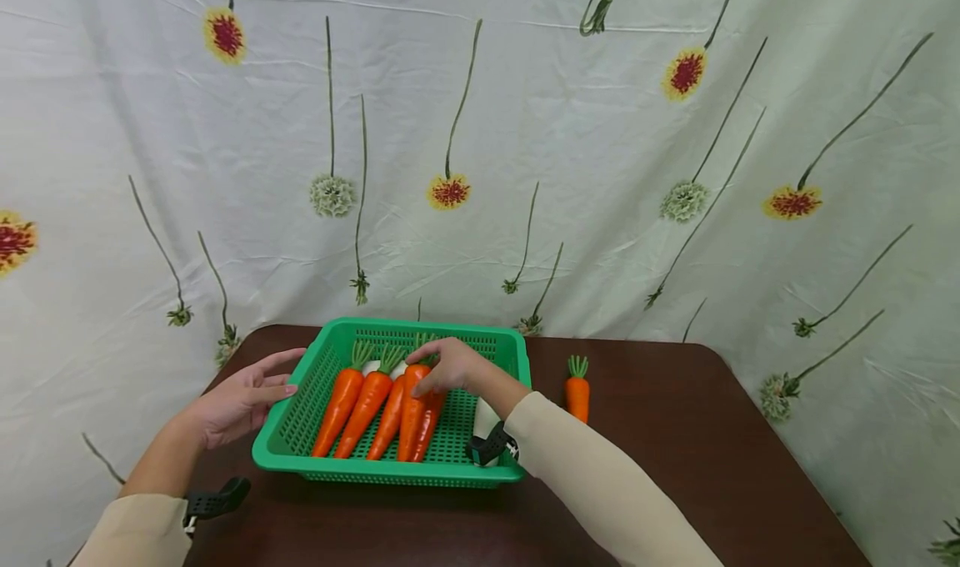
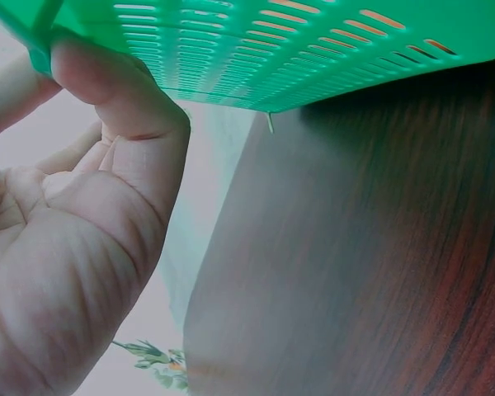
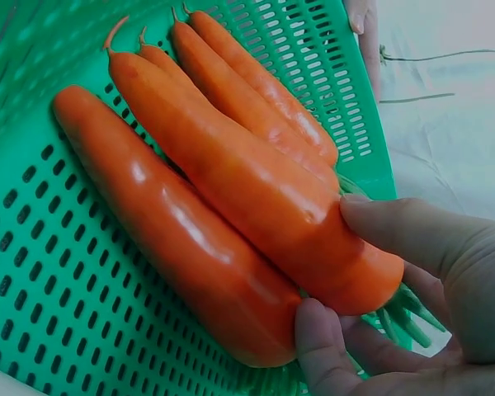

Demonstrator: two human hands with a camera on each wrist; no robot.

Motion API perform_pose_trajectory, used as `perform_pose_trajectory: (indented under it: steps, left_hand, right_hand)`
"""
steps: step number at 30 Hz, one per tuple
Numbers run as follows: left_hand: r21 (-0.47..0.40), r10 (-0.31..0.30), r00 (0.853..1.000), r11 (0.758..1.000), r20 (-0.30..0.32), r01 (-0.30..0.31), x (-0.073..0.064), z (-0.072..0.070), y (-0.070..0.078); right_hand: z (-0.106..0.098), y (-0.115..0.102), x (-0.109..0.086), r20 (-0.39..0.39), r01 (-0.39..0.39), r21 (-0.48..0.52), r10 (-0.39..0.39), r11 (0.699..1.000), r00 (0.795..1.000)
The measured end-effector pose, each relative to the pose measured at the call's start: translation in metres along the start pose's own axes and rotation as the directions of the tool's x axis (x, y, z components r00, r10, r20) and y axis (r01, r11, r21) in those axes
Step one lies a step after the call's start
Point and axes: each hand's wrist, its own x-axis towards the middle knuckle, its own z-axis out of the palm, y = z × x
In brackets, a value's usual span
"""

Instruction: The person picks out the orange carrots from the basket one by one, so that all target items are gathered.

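A green plastic basket (image 1: 390,469) holds several orange carrots (image 1: 341,408) with green tops, lying side by side. My right hand (image 1: 448,367) reaches in over the right side and pinches one carrot (image 3: 256,177) near its leafy end, thumb on top. A finger of that hand also touches the neighbouring carrot (image 3: 181,231). My left hand (image 1: 240,398) is at the basket's left side, thumb and index fingertip against the rim, the other fingers loosely extended. In the left wrist view, the thumb (image 2: 120,91) meets the rim's edge.
White objects, partly hidden, lie in the basket: one long piece (image 1: 485,421) at the right, others behind the carrots. Another carrot (image 1: 577,390) lies on the dark wooden table (image 1: 675,450), right of the basket. A flower-patterned cloth (image 1: 480,133) hangs behind.
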Motion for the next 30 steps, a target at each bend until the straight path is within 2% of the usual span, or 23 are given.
perform_pose_trajectory:
  steps: [8,15,21,30]
  left_hand:
    - [0.007,-0.002,1.000,1.000,0.005,0.002,0.000,-0.001,-0.001]
    - [0.002,0.007,1.000,1.000,0.014,-0.007,0.000,-0.001,0.000]
    - [-0.001,0.005,1.000,1.000,0.013,-0.005,0.000,-0.001,-0.002]
    - [0.015,0.007,1.000,1.000,-0.007,-0.007,0.001,-0.001,-0.002]
  right_hand:
    - [-0.001,0.001,-0.002,-0.008,0.009,0.050,-0.009,0.999,1.000]
    - [-0.007,0.001,-0.008,-0.028,0.029,0.187,-0.024,0.982,0.999]
    - [-0.015,0.006,-0.012,-0.033,0.046,0.255,-0.039,0.966,0.999]
    - [-0.029,0.013,-0.021,-0.093,0.123,0.303,-0.099,0.945,0.991]
